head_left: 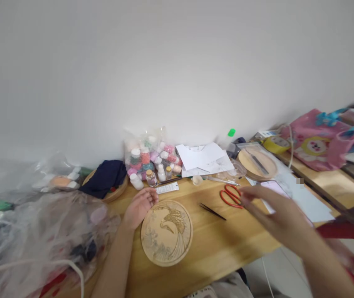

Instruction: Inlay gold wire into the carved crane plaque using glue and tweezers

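A round wooden plaque (166,233) with a carved bird design lies flat on the wooden table (217,248). Beside its upper left edge is my left hand (141,207), fingers loosely curled and apart, with nothing seen in them. My right hand (270,211) hovers over the right side of the table, near the red-handled scissors (231,196); its thumb and fingers are spread and hold nothing. Black tweezers (213,211) lie between the plaque and the scissors. Just behind the plaque sits a white tube (167,188).
Along the wall stand small bottles (151,178), a bag of colored jars (152,153) and white papers (204,159). Plastic bags (49,231) crowd the left. At right are a wooden disc (256,164), a phone (275,188) and a pink bag (313,142).
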Action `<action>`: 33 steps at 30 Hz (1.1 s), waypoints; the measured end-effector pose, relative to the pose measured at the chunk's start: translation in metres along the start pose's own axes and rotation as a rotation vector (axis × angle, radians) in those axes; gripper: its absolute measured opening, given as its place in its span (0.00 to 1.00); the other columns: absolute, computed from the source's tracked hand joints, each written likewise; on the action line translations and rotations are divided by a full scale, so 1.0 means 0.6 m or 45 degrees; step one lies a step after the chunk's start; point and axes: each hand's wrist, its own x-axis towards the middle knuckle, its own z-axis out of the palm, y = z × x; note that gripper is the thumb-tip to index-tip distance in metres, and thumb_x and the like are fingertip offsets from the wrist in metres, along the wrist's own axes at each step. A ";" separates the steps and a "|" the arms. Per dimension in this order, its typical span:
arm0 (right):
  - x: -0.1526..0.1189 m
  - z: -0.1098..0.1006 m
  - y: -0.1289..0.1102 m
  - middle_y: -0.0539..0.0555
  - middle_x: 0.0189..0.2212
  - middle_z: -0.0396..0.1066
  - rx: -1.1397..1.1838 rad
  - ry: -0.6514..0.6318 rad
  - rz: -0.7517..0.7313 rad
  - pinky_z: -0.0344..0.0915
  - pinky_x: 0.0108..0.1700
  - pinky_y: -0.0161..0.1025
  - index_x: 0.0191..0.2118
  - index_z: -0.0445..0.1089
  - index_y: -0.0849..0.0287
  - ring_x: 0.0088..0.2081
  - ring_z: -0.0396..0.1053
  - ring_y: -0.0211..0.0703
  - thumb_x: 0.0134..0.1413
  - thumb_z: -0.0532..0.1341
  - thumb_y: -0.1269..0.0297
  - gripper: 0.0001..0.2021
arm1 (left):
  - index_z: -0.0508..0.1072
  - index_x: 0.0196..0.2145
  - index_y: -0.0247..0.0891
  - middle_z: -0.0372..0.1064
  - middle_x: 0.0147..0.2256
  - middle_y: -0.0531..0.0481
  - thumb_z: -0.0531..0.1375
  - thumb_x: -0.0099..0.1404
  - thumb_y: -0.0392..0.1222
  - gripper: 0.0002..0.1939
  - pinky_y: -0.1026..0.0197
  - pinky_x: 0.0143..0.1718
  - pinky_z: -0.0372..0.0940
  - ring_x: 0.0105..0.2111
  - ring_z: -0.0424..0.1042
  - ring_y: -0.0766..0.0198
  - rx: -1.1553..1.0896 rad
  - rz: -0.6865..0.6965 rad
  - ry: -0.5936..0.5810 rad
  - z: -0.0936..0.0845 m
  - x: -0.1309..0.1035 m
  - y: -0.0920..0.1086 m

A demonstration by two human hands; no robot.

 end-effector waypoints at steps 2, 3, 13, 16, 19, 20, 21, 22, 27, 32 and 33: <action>-0.021 0.044 -0.004 0.55 0.35 0.78 0.038 -0.187 -0.106 0.74 0.35 0.40 0.41 0.75 0.56 0.35 0.76 0.44 0.63 0.57 0.62 0.09 | 0.78 0.33 0.32 0.74 0.28 0.45 0.69 0.53 0.39 0.10 0.61 0.34 0.66 0.30 0.72 0.62 0.015 0.003 0.006 0.001 0.001 0.000; -0.031 0.069 -0.006 0.55 0.36 0.78 0.054 -0.259 -0.126 0.75 0.35 0.41 0.42 0.75 0.56 0.35 0.77 0.46 0.62 0.57 0.64 0.09 | 0.78 0.32 0.31 0.73 0.27 0.45 0.69 0.53 0.39 0.09 0.61 0.34 0.66 0.30 0.72 0.62 0.024 0.003 0.010 0.001 0.001 0.001; -0.084 0.184 -0.015 0.59 0.40 0.77 0.316 -0.009 0.182 0.74 0.45 0.50 0.43 0.74 0.57 0.42 0.75 0.52 0.60 0.60 0.61 0.10 | 0.78 0.32 0.31 0.73 0.26 0.46 0.67 0.55 0.41 0.10 0.62 0.34 0.67 0.28 0.72 0.63 0.138 -0.044 0.042 0.014 0.003 0.011; -0.079 0.189 -0.021 0.59 0.39 0.76 0.377 0.006 0.257 0.73 0.45 0.50 0.43 0.75 0.57 0.42 0.75 0.52 0.59 0.60 0.61 0.10 | 0.79 0.32 0.30 0.74 0.26 0.45 0.69 0.54 0.40 0.10 0.62 0.32 0.67 0.27 0.73 0.63 0.188 -0.093 0.026 0.016 0.008 0.013; -0.071 0.196 -0.029 0.59 0.38 0.75 0.389 -0.011 0.295 0.73 0.44 0.49 0.42 0.76 0.56 0.41 0.74 0.52 0.57 0.61 0.61 0.10 | 0.79 0.32 0.31 0.74 0.26 0.45 0.68 0.54 0.39 0.09 0.63 0.32 0.67 0.27 0.73 0.63 0.201 -0.110 0.010 0.015 0.009 0.014; -0.068 0.199 -0.032 0.59 0.37 0.75 0.384 -0.013 0.306 0.72 0.43 0.49 0.42 0.76 0.56 0.40 0.74 0.51 0.57 0.61 0.61 0.10 | 0.79 0.32 0.32 0.74 0.25 0.46 0.68 0.54 0.38 0.08 0.63 0.32 0.67 0.27 0.73 0.64 0.196 -0.105 0.008 0.014 0.008 0.015; -0.066 0.202 -0.036 0.59 0.37 0.74 0.379 -0.013 0.314 0.72 0.43 0.49 0.41 0.76 0.56 0.40 0.73 0.51 0.57 0.61 0.61 0.10 | 0.78 0.31 0.33 0.73 0.25 0.47 0.67 0.55 0.38 0.06 0.63 0.32 0.67 0.27 0.72 0.64 0.188 -0.097 0.007 0.013 0.008 0.015; -0.064 0.205 -0.040 0.59 0.36 0.74 0.377 -0.008 0.321 0.72 0.43 0.49 0.41 0.76 0.56 0.40 0.73 0.51 0.57 0.61 0.61 0.10 | 0.78 0.31 0.34 0.73 0.25 0.48 0.67 0.56 0.38 0.05 0.64 0.32 0.67 0.27 0.72 0.65 0.178 -0.089 0.007 0.011 0.007 0.015; -0.057 0.218 -0.051 0.57 0.35 0.74 0.462 0.131 0.414 0.72 0.41 0.47 0.37 0.76 0.56 0.38 0.73 0.49 0.58 0.61 0.61 0.08 | 0.77 0.30 0.35 0.70 0.24 0.50 0.64 0.60 0.37 0.03 0.64 0.32 0.66 0.26 0.70 0.67 0.143 -0.077 0.002 0.009 0.004 0.016; -0.054 0.219 -0.051 0.55 0.32 0.75 0.603 0.278 0.563 0.72 0.37 0.42 0.35 0.75 0.56 0.34 0.72 0.44 0.56 0.64 0.60 0.06 | 0.77 0.31 0.34 0.71 0.26 0.49 0.64 0.58 0.36 0.03 0.64 0.33 0.66 0.27 0.70 0.66 0.136 -0.082 -0.005 0.007 0.005 0.015; -0.053 0.218 -0.051 0.55 0.32 0.75 0.613 0.278 0.576 0.72 0.37 0.42 0.35 0.75 0.56 0.33 0.72 0.44 0.55 0.64 0.60 0.06 | 0.77 0.31 0.34 0.71 0.26 0.49 0.64 0.58 0.36 0.03 0.64 0.33 0.67 0.28 0.70 0.66 0.131 -0.083 -0.009 0.006 0.006 0.015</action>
